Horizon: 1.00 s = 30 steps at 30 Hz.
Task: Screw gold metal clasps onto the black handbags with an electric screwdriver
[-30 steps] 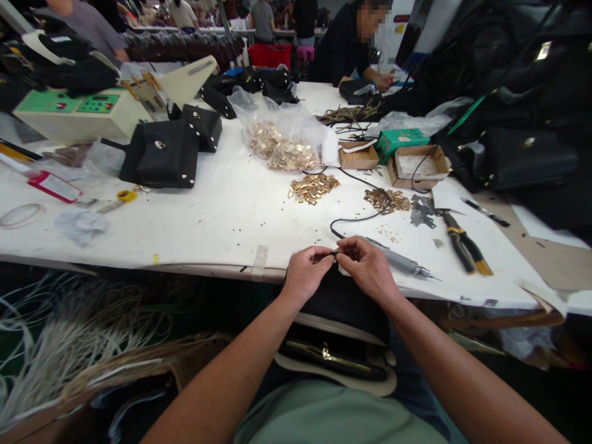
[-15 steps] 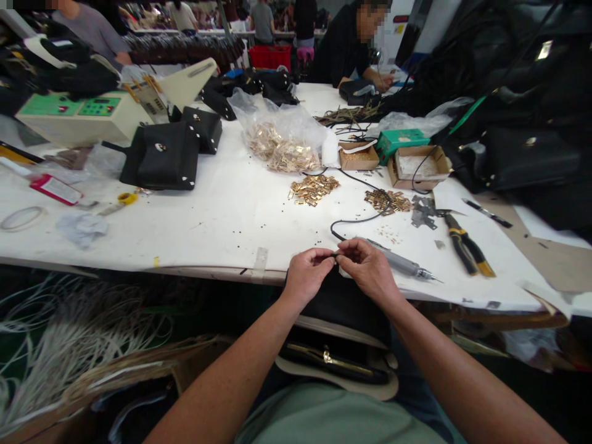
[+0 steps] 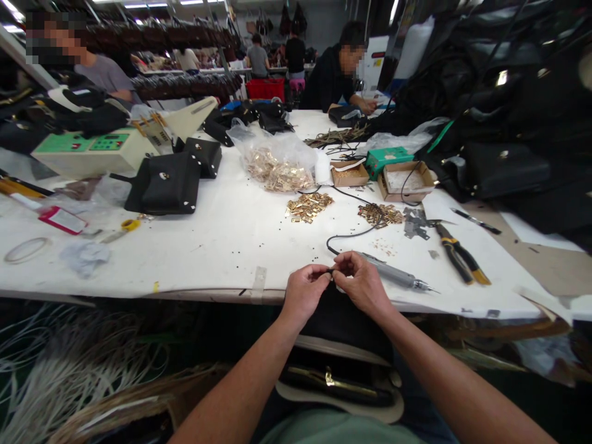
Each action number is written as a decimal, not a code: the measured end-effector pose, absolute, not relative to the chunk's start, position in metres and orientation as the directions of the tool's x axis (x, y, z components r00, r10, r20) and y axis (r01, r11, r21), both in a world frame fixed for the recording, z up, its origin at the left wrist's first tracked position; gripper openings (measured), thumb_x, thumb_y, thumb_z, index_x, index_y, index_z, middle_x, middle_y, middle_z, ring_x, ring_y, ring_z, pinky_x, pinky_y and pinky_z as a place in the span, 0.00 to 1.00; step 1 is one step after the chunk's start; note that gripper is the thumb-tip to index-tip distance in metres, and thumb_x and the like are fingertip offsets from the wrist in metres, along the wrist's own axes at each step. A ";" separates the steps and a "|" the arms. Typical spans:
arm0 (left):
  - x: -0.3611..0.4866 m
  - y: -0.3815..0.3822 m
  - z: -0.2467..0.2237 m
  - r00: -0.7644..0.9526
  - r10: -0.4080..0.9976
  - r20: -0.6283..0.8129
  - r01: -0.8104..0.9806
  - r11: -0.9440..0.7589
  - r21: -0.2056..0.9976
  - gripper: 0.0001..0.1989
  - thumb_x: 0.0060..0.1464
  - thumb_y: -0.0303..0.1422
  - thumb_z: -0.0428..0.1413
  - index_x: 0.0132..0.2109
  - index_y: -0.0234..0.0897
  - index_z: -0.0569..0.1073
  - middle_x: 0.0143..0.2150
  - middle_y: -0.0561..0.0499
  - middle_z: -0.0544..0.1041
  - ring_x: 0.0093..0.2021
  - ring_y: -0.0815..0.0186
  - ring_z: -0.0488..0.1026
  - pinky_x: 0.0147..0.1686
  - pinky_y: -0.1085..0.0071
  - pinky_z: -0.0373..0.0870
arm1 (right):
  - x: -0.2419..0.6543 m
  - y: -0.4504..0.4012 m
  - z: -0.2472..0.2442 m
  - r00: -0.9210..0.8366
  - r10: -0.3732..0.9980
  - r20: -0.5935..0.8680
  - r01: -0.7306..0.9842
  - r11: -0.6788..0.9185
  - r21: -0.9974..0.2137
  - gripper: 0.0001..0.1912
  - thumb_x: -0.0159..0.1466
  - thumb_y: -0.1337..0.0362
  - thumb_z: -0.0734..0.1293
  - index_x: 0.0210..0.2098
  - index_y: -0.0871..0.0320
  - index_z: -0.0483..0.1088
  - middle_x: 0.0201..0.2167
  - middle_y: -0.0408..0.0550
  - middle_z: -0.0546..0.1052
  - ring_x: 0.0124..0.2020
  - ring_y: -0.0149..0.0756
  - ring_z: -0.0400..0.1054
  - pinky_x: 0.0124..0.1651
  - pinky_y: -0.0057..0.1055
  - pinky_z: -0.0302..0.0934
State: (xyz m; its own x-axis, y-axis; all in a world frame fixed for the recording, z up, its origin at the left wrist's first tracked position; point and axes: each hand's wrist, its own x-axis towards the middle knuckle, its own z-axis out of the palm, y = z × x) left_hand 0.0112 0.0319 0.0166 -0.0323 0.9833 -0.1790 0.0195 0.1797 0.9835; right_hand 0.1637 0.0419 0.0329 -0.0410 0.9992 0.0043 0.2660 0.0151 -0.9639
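Observation:
My left hand (image 3: 303, 293) and my right hand (image 3: 361, 282) meet at the table's front edge, fingertips pinched together on a small dark piece (image 3: 330, 271). The piece seems to belong to the black bag (image 3: 340, 327) on my lap, though the fingers hide the join. Inside the open bag shows a gold-coloured bar with a clasp (image 3: 329, 377). A grey electric screwdriver (image 3: 393, 271) lies just beyond my right hand. Behind it are two piles of gold-coloured metal parts, one (image 3: 309, 206) in the middle and one (image 3: 380, 215) to the right.
Pliers (image 3: 462, 254) and a knife (image 3: 476, 221) lie at the right. Further back are small boxes (image 3: 409, 179), a plastic bag of metal parts (image 3: 277, 166) and a black bag (image 3: 164, 182). A cable crosses the table (image 3: 222, 246). Another person (image 3: 328, 77) leans over the far end.
The camera view has tilted up, showing more of the room behind. Both hands stay pinched at nearly the same place by the table edge.

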 end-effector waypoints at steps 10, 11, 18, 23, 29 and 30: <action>0.013 0.033 0.016 -0.052 0.981 -0.189 0.003 0.189 0.982 0.08 0.48 0.35 0.65 0.36 0.36 0.82 0.29 0.51 0.81 0.30 0.66 0.76 0.33 0.71 0.72 | 0.167 0.041 0.035 -0.063 0.998 -0.007 0.279 0.011 -0.960 0.08 0.57 0.64 0.67 0.37 0.55 0.71 0.29 0.42 0.76 0.30 0.36 0.70 0.36 0.34 0.64; 0.013 0.033 0.015 -0.053 0.981 -0.187 0.010 0.188 0.982 0.08 0.48 0.35 0.65 0.36 0.36 0.82 0.30 0.50 0.81 0.30 0.66 0.76 0.34 0.71 0.72 | 0.168 0.041 0.035 -0.068 0.998 -0.017 0.276 0.002 -0.961 0.08 0.57 0.64 0.67 0.37 0.55 0.72 0.29 0.42 0.76 0.30 0.36 0.69 0.36 0.34 0.64; 0.013 0.032 0.015 -0.053 0.984 -0.172 0.054 0.175 0.983 0.08 0.48 0.35 0.65 0.36 0.36 0.82 0.30 0.50 0.82 0.31 0.64 0.77 0.33 0.71 0.71 | 0.167 0.044 0.032 -0.060 0.997 -0.052 0.241 -0.036 -0.970 0.09 0.57 0.61 0.71 0.37 0.56 0.72 0.28 0.42 0.76 0.29 0.36 0.70 0.33 0.32 0.63; 0.013 0.032 0.016 -0.036 0.984 -0.176 0.066 0.179 0.982 0.08 0.49 0.36 0.65 0.36 0.37 0.82 0.30 0.50 0.82 0.31 0.64 0.77 0.33 0.70 0.72 | 0.176 0.047 0.038 -0.140 0.982 -0.124 0.149 -0.103 -0.983 0.19 0.63 0.47 0.69 0.38 0.58 0.75 0.31 0.46 0.80 0.33 0.38 0.74 0.37 0.33 0.67; 0.012 0.038 0.015 0.013 0.982 -0.190 0.088 0.188 0.978 0.08 0.50 0.35 0.63 0.37 0.36 0.82 0.30 0.50 0.81 0.30 0.65 0.76 0.32 0.70 0.71 | 0.186 0.051 0.034 -0.203 0.969 -0.140 0.252 -0.087 -0.964 0.15 0.62 0.55 0.71 0.42 0.58 0.79 0.33 0.46 0.81 0.34 0.37 0.74 0.38 0.32 0.66; 0.012 0.040 0.015 0.028 0.981 -0.193 0.097 0.190 0.977 0.09 0.50 0.35 0.62 0.37 0.36 0.82 0.30 0.50 0.81 0.30 0.65 0.76 0.32 0.70 0.71 | 0.186 0.052 0.033 -0.203 0.969 -0.141 0.283 -0.080 -0.956 0.14 0.62 0.57 0.70 0.42 0.58 0.79 0.33 0.46 0.81 0.33 0.36 0.74 0.37 0.32 0.65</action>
